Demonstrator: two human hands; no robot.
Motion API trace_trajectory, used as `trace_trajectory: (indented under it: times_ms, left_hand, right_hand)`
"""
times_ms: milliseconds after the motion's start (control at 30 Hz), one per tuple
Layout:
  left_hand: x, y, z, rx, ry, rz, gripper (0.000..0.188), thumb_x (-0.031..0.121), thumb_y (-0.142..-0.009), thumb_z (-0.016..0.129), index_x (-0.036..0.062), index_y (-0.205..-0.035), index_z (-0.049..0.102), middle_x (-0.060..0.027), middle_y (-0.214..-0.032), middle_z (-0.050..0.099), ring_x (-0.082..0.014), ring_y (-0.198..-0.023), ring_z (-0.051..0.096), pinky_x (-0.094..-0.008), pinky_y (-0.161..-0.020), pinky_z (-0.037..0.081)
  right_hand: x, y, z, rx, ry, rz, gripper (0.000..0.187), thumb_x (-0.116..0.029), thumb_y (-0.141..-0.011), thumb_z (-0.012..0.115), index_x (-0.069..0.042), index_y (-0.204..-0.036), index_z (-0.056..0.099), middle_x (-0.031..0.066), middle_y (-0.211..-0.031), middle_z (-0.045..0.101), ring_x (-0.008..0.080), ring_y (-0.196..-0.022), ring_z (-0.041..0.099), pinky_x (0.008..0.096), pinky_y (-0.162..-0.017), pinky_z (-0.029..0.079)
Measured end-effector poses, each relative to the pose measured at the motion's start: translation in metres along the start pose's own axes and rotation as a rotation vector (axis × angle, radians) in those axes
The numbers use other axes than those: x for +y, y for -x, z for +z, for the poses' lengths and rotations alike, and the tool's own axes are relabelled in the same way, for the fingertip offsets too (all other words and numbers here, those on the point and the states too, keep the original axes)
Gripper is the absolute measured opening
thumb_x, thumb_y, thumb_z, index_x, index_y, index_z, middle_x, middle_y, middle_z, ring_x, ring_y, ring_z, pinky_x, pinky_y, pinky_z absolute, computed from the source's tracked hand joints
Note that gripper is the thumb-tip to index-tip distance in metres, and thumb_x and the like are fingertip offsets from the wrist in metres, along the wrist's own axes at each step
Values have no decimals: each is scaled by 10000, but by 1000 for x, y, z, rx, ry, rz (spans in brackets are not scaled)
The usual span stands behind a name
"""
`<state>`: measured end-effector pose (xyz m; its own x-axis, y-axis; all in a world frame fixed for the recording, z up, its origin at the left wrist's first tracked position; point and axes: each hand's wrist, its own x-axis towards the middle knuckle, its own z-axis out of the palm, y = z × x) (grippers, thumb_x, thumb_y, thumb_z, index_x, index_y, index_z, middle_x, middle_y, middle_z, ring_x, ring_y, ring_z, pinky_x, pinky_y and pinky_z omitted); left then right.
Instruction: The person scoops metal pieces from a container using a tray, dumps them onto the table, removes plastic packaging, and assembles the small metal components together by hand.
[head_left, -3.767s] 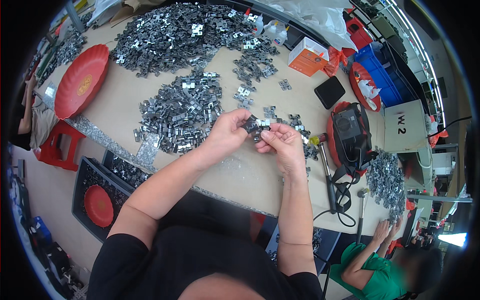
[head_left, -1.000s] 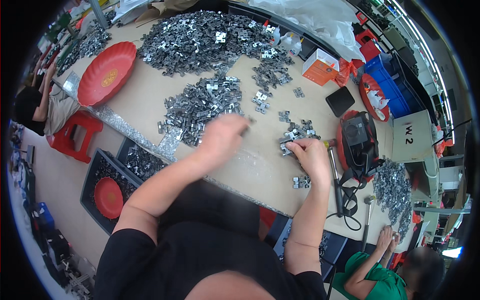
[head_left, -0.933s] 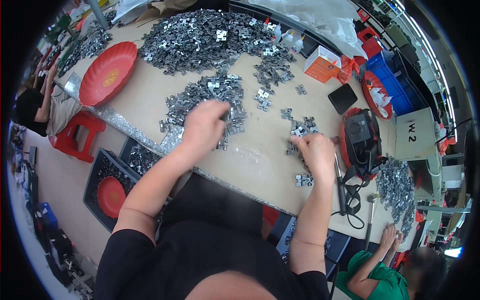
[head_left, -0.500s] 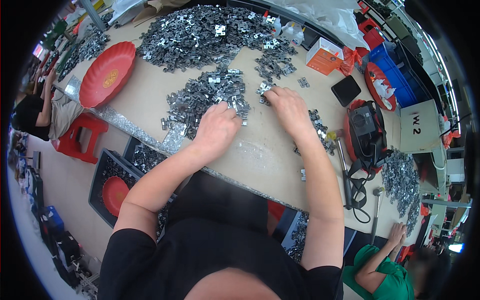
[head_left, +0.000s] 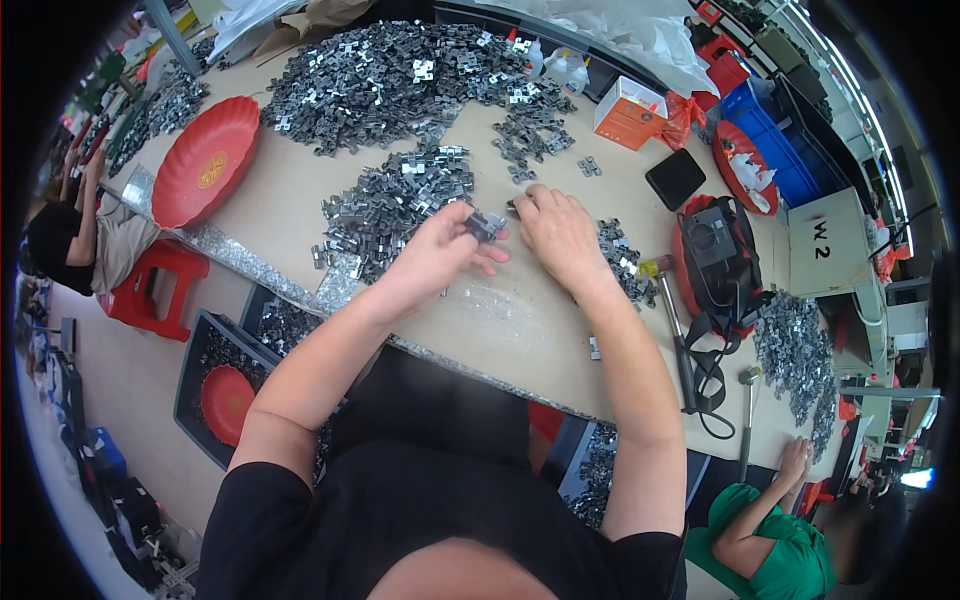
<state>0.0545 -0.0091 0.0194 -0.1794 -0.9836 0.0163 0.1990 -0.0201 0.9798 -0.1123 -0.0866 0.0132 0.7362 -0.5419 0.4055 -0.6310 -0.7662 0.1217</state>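
Note:
My left hand point(head_left: 440, 248) is raised a little over the table, with thumb and forefinger closed on a small hinge-like metal piece point(head_left: 484, 226); its other fingers are loosely apart. Facing it, my right hand point(head_left: 562, 238) has its fingertips pinched on another small metal piece point(head_left: 513, 208), mostly hidden by the fingers. Beside my left hand spreads a heap of the same grey metal pieces point(head_left: 390, 210). A smaller group of pieces point(head_left: 622, 262) lies to the right of my right wrist.
Beyond is a large pile of metal pieces point(head_left: 370, 85). A red scalloped tray point(head_left: 185, 185) sits left. Rightward are an orange-and-white box point(head_left: 630, 113), a black flat device point(head_left: 675, 180), a hammer point(head_left: 677, 325) and a black strapped device point(head_left: 720, 255). A person in green point(head_left: 765, 540) works at the right.
My left hand has lifted from the heap's edge and turned, now showing a metal piece between its fingers. My right hand has shifted slightly left and down with its pinched piece.

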Motion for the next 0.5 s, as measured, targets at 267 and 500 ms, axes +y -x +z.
trace_trajectory:
  times_ms: [267,500]
  left_hand:
    - [-10,-22,3,99,593,-253,219,28,-835,340,-43,-1014,444,-171,-896,558,-170,-729,560,-262,-637,471]
    - [-17,-30,24,125,416,-232,177,73,-845,397,-16,-948,510,-109,-859,579,-130,-696,553,-225,-575,441]
  right_hand:
    - [-6,14,-32,-25,-1346,886,188,-55,-828,379,44,-941,491,78,-801,542,171,-661,585,261,-566,481]
    - [-14,38,-33,82,-1736,942,269,-34,-791,523,76,-1008,408,107,-790,558,176,-638,590,236,-562,508]
